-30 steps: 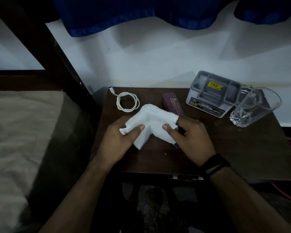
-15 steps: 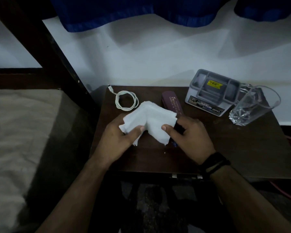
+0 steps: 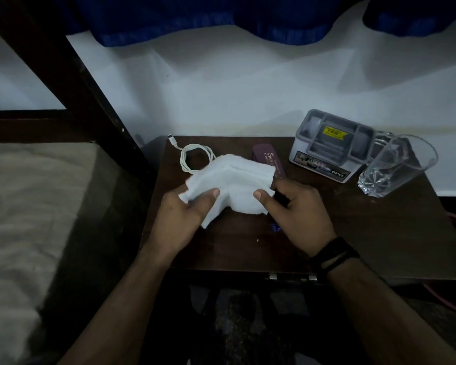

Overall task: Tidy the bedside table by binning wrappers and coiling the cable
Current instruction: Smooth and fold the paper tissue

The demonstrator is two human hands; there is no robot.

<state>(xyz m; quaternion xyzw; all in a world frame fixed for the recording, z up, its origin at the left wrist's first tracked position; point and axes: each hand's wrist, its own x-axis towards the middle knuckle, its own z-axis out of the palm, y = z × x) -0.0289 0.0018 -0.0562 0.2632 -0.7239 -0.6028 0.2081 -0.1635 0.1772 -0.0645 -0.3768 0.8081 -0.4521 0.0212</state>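
A white cloth (image 3: 234, 183) is held folded over the dark wooden bedside table (image 3: 353, 233). My left hand (image 3: 179, 217) pinches its left corner with the thumb on top. My right hand (image 3: 298, 214) grips the cloth's right side. A white cable (image 3: 192, 158) lies coiled at the table's back left, its plug pointing to the corner. A small blue wrapper (image 3: 275, 227) peeks out under my right hand.
A purple flat case (image 3: 267, 159) lies behind the cloth. A grey plastic box (image 3: 329, 146) and a clear drinking glass (image 3: 398, 167) stand at the back right. A bed (image 3: 24, 206) with a dark frame is on the left. White wall behind.
Both hands have drawn the cloth's fold flatter and a little toward the back of the table. The cable and other objects have not moved.
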